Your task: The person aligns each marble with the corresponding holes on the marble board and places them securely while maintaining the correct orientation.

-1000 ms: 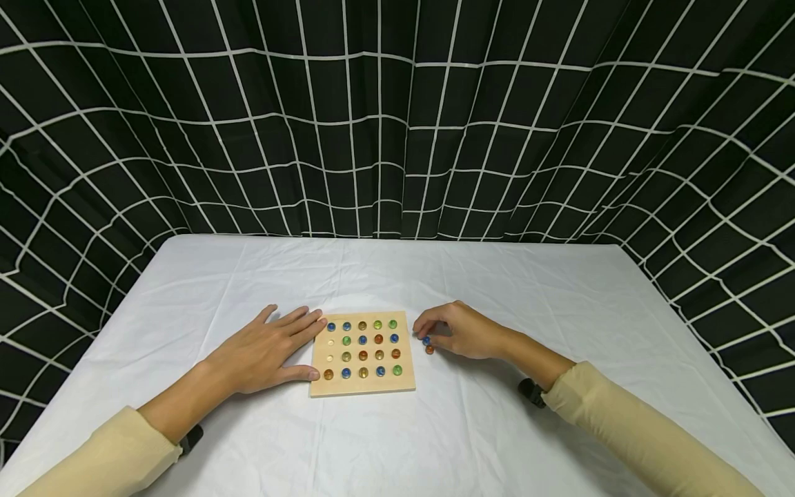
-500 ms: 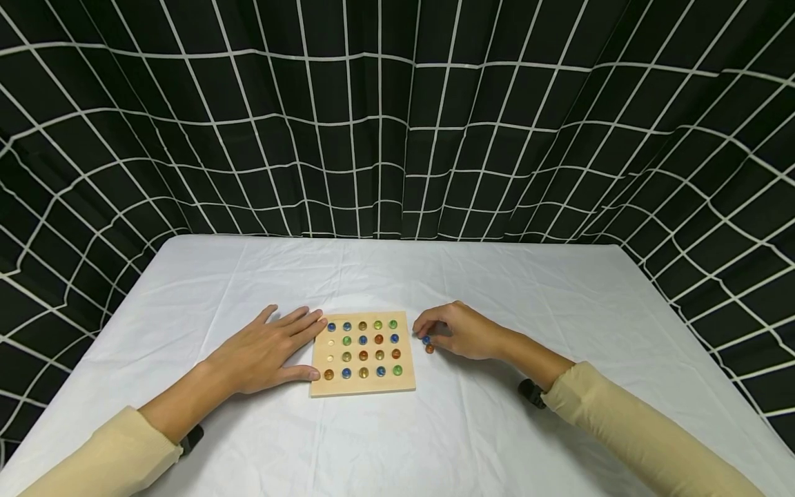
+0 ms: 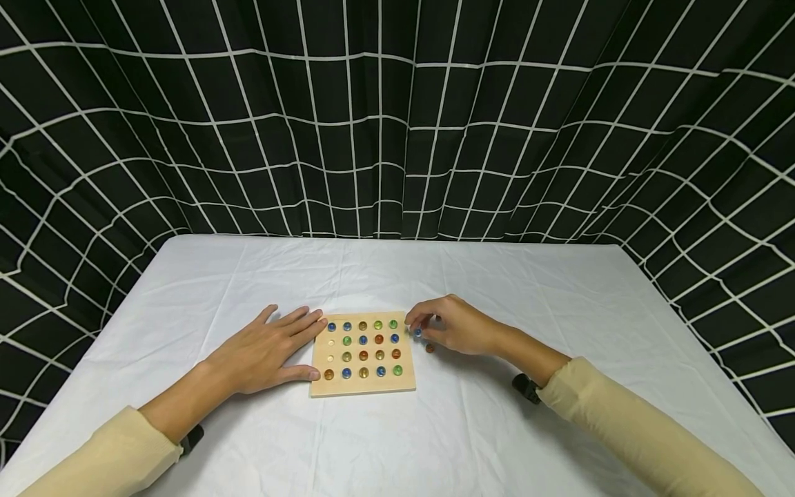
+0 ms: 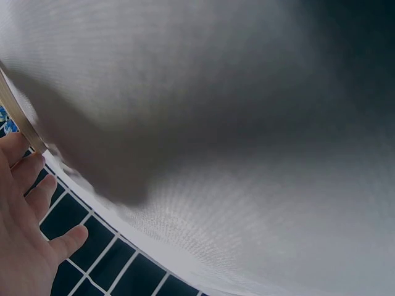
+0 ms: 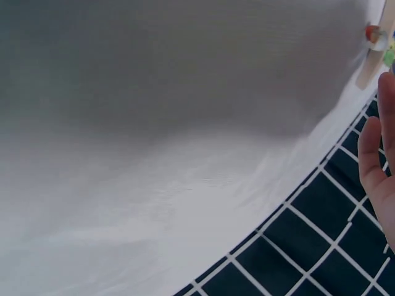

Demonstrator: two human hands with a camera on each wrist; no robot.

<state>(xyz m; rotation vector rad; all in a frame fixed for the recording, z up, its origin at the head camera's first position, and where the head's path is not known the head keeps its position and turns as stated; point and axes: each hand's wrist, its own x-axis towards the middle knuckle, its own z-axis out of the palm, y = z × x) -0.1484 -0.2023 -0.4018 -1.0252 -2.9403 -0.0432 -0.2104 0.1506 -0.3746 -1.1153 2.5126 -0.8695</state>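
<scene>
A wooden board [image 3: 366, 392] lies on the white cloth with rows of round hollows. Blue, green, amber and red-orange glass marbles fill most of them; two hollows in the left column hold none. My left hand [image 3: 263, 352] spreads with straight fingers, its fingertips and thumb resting on the board's left edge. By the board's right edge, my right hand [image 3: 462, 328] pinches a blue marble [image 3: 417, 333] between thumb and fingers. Just below that hand, an orange marble [image 3: 430, 348] rests on the cloth. In the right wrist view, the fingers [image 5: 370, 151] show only partly.
White cloth [image 3: 385, 449] with light creases covers the table. Behind it and along both sides hangs a black curtain [image 3: 385, 138] with a white grid. Each wrist carries a dark strapped device.
My right hand has lifted the blue marble from beside the orange one and shifted slightly left and away, toward the board. My left hand and the board stay where they were.
</scene>
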